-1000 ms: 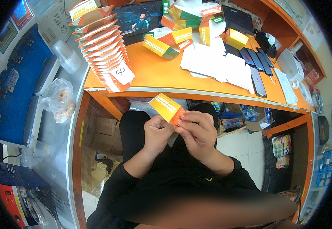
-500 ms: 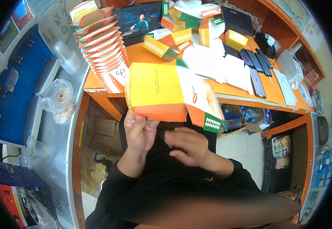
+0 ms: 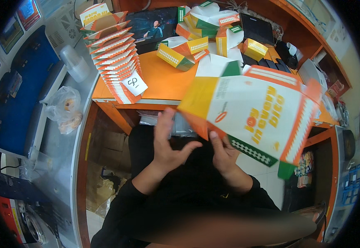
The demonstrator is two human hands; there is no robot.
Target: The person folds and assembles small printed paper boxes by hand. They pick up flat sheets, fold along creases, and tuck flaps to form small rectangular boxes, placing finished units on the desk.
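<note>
A partly unfolded carton (image 3: 254, 111), white, yellow, orange and green, is held up in front of me, tilted toward the right. My right hand (image 3: 226, 155) pinches its lower left edge between thumb and fingers. Just left of the carton's yellow corner, my left hand (image 3: 167, 144) is off it, with thumb and fingers spread and slightly blurred. A tall nested stack of similar cartons (image 3: 116, 62) leans at the table's left end, with a white tag (image 3: 134, 84) on its front. Several folded boxes (image 3: 184, 51) lie loosely piled at the back.
A screen (image 3: 153, 29) stands behind the orange table (image 3: 163, 78). Phones (image 3: 277, 65) and a dark device (image 3: 257, 29) lie at the right, partly behind the carton. On the grey counter at left are stacked plastic cups (image 3: 74, 64) and a bag of round bread (image 3: 66, 109).
The carton has moved right and turned, now showing its white printed panel. My left hand has let go of it, and my right hand has taken hold.
</note>
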